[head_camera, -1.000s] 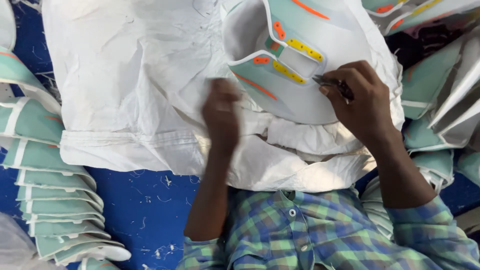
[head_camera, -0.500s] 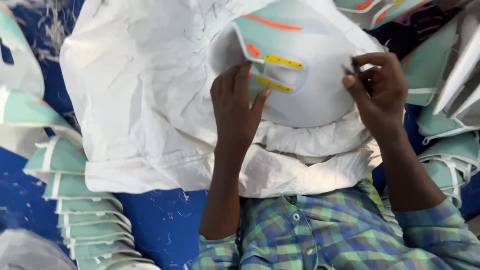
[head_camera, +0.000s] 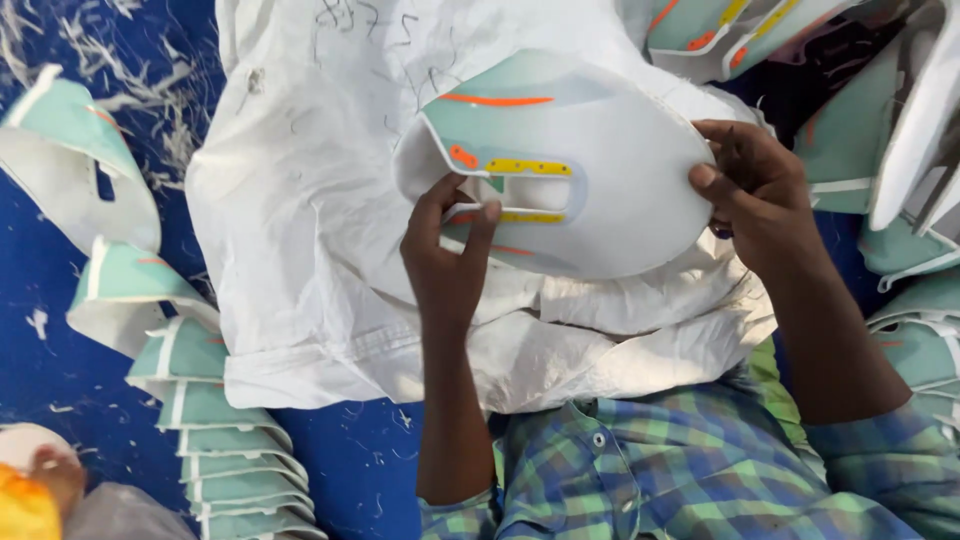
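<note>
Closest to the camera is the person's checked shirt (head_camera: 640, 480) in green and blue, with both forearms reaching forward from it over a crumpled white cloth (head_camera: 300, 200) that drapes the lap and serves as a soft working surface above the blue floor (head_camera: 60, 290). The left hand (head_camera: 447, 262) comes up from below and pinches the lower edge of a curved white and mint-green shaped piece (head_camera: 590, 170), its thumb and fingertips set at the rectangular cut-out with the yellow strips, so its grip is narrow and closed on that piece; this seems to steady the opening and keep it facing up. The right hand (head_camera: 755, 195) clasps the piece's right rim, thumb on top and fingers curled beneath, also closed on it; something small and dark shows under the fingers, but what it is cannot be told. Held between both hands, the piece sits tilted just above the cloth, near the middle of the view. To the left, a fanned stack of similar mint pieces (head_camera: 215, 440) lies on the floor, overlapped so each stays reachable, amid pale shavings (head_camera: 150, 140). Farther off, at the upper right, more such pieces (head_camera: 880, 130) are heaped together.
</note>
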